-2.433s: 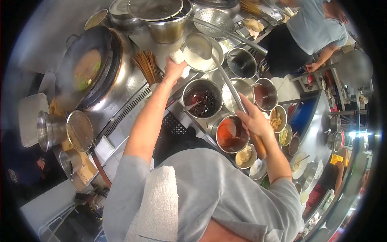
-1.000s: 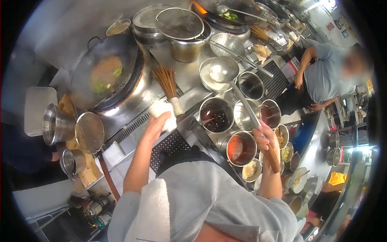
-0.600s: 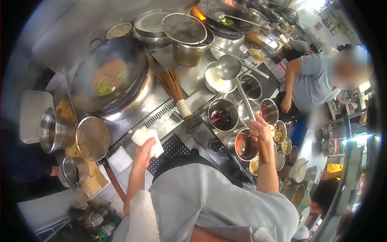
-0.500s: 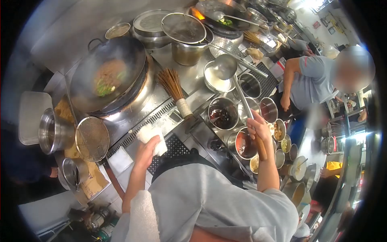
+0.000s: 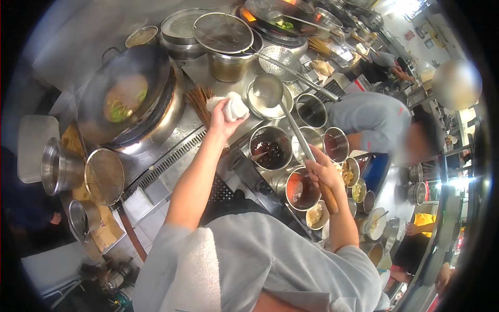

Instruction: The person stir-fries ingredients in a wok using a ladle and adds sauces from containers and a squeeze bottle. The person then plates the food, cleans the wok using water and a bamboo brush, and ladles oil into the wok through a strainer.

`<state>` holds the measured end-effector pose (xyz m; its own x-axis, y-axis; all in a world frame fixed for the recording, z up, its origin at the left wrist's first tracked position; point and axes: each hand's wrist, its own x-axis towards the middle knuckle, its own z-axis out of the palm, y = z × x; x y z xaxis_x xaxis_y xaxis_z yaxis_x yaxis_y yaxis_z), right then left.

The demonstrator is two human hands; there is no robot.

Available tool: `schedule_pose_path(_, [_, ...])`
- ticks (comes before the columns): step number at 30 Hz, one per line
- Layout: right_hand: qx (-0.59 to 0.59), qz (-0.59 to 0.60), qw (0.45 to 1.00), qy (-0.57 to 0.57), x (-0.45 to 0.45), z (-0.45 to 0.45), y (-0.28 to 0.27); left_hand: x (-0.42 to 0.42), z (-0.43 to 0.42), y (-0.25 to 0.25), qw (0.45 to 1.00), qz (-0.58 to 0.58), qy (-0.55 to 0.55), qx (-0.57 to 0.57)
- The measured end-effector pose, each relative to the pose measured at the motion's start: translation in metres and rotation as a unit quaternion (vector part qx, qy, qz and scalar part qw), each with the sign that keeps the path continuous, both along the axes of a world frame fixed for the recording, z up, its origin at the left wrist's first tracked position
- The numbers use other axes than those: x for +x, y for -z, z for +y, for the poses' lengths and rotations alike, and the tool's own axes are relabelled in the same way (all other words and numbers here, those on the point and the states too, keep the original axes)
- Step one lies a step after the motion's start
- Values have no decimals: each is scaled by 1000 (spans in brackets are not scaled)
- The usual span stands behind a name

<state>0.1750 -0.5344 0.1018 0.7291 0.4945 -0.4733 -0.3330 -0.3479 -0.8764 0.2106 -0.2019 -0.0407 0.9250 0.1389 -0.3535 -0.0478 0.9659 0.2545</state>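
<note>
My left hand (image 5: 226, 119) is closed on a white cloth (image 5: 231, 106), over the steel counter beside a bamboo brush (image 5: 198, 102). In my right hand (image 5: 323, 169) is the wooden handle of a long ladle (image 5: 268, 89). The ladle's bowl hangs over a pot of white content (image 5: 265, 106). Close to my right hand stand a pot of red liquid (image 5: 303, 189) and a pot of dark sauce (image 5: 271, 147). Steam rises from a large wok (image 5: 125, 99) holding greens and brownish liquid, to the left of my left hand.
A strainer (image 5: 223, 34) rests on a steel pot (image 5: 228, 65). Behind is a second wok (image 5: 280, 21) near flames. A co-worker in grey (image 5: 364, 117) leans in at the right, close to the pots. At the left stand a round mesh strainer (image 5: 104, 177) and steel bowls (image 5: 61, 166).
My left hand with the cloth has moved up and right, from near the counter's front edge to the brush. The co-worker has bent down toward the pots. The view has shifted slightly.
</note>
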Motion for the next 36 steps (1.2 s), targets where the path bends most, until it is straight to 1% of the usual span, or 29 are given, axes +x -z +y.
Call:
schedule_pose_path(3, [1,3,1000,10,9,-6,8,13,-13,-13,999,50,-19,-3])
schedule_pose_path(7, [23,33,999,-3,16,-17,6,19,-19,-9,1000,27,-2,0])
schedule_pose_path(9, [51,57,997,-1,23,-27,7,22,-20,-5,1000,18,-11,-2])
schedule_pose_path(10, [46,62,997,4,25,-27,9,23,-22,-6,1000,12,-15,-4])
schedule_pose_path(13, [70,80,994,-1,28,-31,14,26,-25,-8,999,27,-18,4])
schedule_pose_path(16, [92,111,989,24,25,-34,5,25,-25,-9,1000,13,-15,7])
schedule_pose_path(19, [134,141,980,37,28,-44,15,24,-26,-8,999,26,-27,8])
schedule_pose_path(22, [201,214,954,56,31,-60,27,22,-25,-5,999,15,-29,-6])
schedule_pose_path(23, [216,215,950,69,28,-62,28,19,-25,-5,999,23,-34,-6])
schedule_pose_path(25, [246,217,940,93,21,-63,28,7,-24,-4,998,37,-46,-7])
schedule_pose_path(28, [250,201,945,60,13,-64,23,-20,-21,-7,999,19,-33,-22])
schedule_pose_path(31, [232,164,957,56,3,-58,24,-59,-20,-20,999,-11,-9,-45])
schedule_pose_path(34, [230,137,962,62,-6,-53,32,-102,-15,-21,997,-35,10,-63])
schedule_pose_path(36, [221,133,963,75,-14,-46,29,-135,-14,-28,995,-34,22,-87])
